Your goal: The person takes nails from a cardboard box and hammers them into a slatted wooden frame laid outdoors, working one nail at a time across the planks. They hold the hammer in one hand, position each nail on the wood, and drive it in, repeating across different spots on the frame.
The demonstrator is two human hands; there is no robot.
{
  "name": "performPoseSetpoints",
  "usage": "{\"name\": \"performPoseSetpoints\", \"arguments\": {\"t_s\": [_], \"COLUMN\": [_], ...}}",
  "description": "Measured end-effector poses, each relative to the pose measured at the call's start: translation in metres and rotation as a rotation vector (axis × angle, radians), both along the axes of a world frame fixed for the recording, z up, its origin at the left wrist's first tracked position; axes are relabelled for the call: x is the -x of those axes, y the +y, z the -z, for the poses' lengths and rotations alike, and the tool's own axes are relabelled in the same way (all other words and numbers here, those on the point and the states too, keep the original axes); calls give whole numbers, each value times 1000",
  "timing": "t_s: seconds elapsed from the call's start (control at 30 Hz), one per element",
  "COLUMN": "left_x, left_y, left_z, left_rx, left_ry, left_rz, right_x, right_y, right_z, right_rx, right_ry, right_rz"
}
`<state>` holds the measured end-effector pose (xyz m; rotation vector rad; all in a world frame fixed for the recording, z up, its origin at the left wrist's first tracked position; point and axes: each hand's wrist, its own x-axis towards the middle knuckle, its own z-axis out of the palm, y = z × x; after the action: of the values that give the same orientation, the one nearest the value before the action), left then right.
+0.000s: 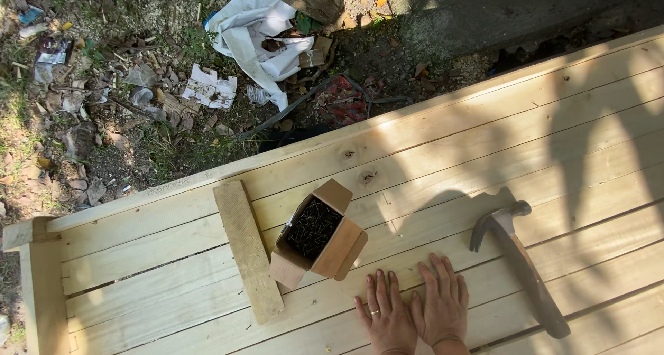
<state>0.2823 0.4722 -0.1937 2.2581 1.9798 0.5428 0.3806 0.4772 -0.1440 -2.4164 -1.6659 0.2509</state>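
My left hand [384, 319] and my right hand [441, 305] lie flat side by side on the pale wooden planks [484, 147], fingers spread, holding nothing. A ring shows on my left hand. Just left of and above my left hand stands an open cardboard box [319, 237] full of dark nails. A claw hammer [519, 262] with a wooden handle lies on the planks to the right of my right hand, head pointing away.
A short loose board [247, 250] lies left of the box. Beyond the planks' far edge is dirt ground with litter, white cloth [252, 30], paper scraps [209, 87] and stones. Shadows fall across the right side of the planks.
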Motion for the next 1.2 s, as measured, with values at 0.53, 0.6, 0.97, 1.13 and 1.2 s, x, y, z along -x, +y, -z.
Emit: {"name": "performPoseSetpoints", "arguments": {"t_s": [0.53,0.6,0.97,1.13,1.2], "left_x": [94,91,87,91,94], "left_y": [246,283,298,287,279], "left_z": [-158,-159,-120,-151,-176], "left_rx": [395,710,573,532,517], "left_ry": [-58,175,341,332,314], "left_rz": [40,-7,153,176,161], "right_x": [1,1,-3,4,5], "right_y": [13,14,17,18,21], "right_z": [19,22,22,9,4], "right_rx": [-416,-413,-400,-320,-272], "right_ry": [-23,-61,-1,-18,6], "right_rz": [-97,-62,-68,-2,3]}}
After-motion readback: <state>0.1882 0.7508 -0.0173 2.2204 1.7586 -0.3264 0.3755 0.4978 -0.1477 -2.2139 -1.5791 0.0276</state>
